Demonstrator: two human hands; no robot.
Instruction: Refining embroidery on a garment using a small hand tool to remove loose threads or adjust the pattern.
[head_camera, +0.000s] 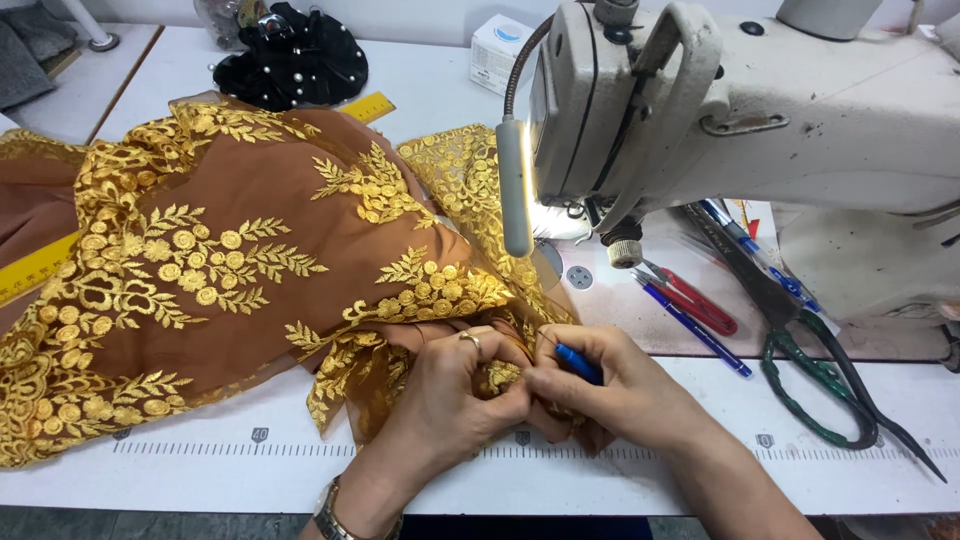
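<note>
Centrally, a small blue tool (578, 363) is being pinched in the right hand (610, 385), its long axis slanting up-left toward the brown gold-embroidered fabric (250, 260). That fabric's edge is being gripped by the left hand (455, 395), fingers curled together, at the table's (200, 470) front.

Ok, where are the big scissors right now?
In the head view, the green-handled scissors lie on the table's right side, below the sewing machine, just right of the pens, untouched by either hand.

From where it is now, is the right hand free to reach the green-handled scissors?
Probably not at once: the right hand is pinching a small blue tool and the gold-embroidered fabric. The scissors lie uncovered to its right, with bare table between.
</note>
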